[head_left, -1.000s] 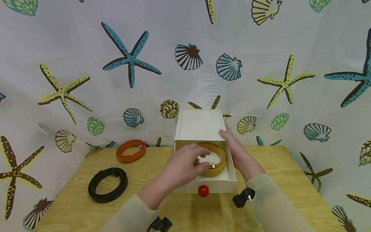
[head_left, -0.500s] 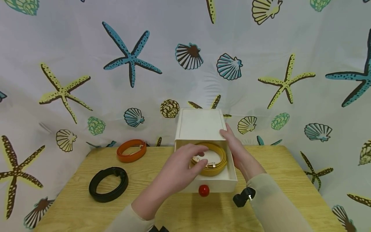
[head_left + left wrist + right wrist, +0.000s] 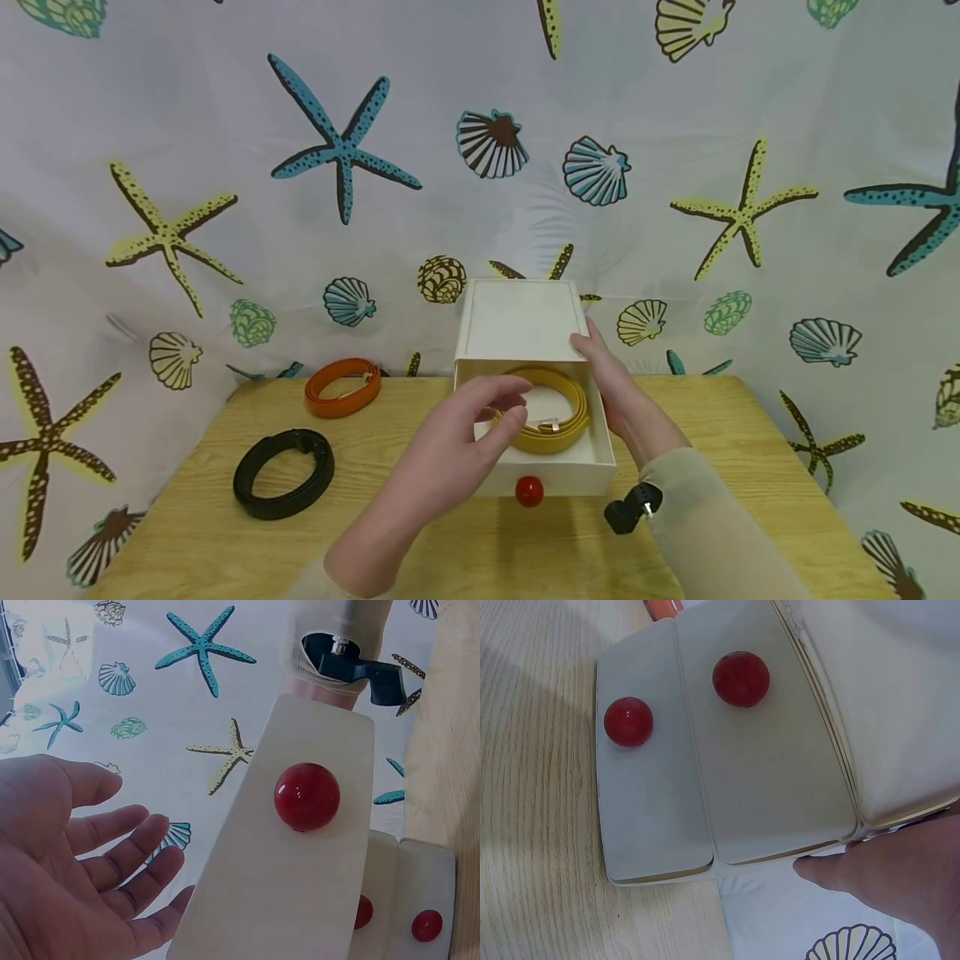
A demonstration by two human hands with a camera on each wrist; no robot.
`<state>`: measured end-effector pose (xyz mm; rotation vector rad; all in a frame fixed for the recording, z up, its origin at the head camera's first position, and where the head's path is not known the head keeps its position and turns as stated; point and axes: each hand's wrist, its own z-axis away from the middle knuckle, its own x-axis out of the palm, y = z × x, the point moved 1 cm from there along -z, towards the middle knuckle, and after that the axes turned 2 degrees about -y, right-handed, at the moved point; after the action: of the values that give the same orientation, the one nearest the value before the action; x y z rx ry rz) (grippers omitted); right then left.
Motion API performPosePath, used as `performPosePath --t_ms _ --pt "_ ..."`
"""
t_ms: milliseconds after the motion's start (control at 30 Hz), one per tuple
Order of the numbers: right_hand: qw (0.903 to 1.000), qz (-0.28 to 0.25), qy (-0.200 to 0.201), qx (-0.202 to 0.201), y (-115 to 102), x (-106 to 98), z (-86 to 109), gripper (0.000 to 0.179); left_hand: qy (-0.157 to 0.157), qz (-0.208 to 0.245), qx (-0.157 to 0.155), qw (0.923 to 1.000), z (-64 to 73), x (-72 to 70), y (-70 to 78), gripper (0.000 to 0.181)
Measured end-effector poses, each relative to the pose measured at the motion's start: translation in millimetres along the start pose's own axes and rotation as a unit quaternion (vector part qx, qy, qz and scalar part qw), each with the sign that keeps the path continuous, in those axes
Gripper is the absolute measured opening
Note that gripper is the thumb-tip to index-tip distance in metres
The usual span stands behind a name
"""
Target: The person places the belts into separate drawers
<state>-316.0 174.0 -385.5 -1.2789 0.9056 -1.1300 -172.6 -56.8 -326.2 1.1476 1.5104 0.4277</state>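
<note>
A coiled yellow belt (image 3: 551, 442) with a metal buckle lies inside the pulled-out top drawer (image 3: 577, 477) of a small white drawer unit (image 3: 523, 321). My left hand (image 3: 453, 437) hovers over the drawer's left side, its fingers loosely bent and holding nothing. In the left wrist view, a gap shows between the thumb and fingers of that left hand (image 3: 67, 847). With the thumb at its top edge, my right hand (image 3: 626, 396) rests against the unit's right side. The right wrist view shows part of this hand (image 3: 907, 870) beside the unit; its other fingers are mostly hidden.
A black coiled belt (image 3: 283, 500) and an orange coiled belt (image 3: 341, 407) lie left on the wooden table (image 3: 375, 450). Two lower drawers with red knobs (image 3: 741, 679) sit pushed in. Behind hangs a sea-patterned cloth (image 3: 420, 225).
My left hand has drawn back slightly left and toward me, uncovering more of the yellow belt. The right hand has stayed against the drawer unit.
</note>
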Motion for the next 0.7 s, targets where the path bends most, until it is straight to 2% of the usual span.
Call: performPosePath --t_ms 233,500,700 --pt "1.0 0.001 -0.005 -0.002 0 -1 0.8 0.075 0.007 0.061 -0.031 0.9977 8.3 0.0 3.2 0.026" --pt "1.0 0.004 -0.006 -0.001 0 0 1.7 0.075 0.008 0.095 -0.047 0.9944 19.7 1.5 7.6 0.022" --pt "1.0 0.005 -0.001 0.001 -1 0 1.6 0.076 0.0 0.151 -0.061 0.9867 27.7 4.2 7.2 0.021"
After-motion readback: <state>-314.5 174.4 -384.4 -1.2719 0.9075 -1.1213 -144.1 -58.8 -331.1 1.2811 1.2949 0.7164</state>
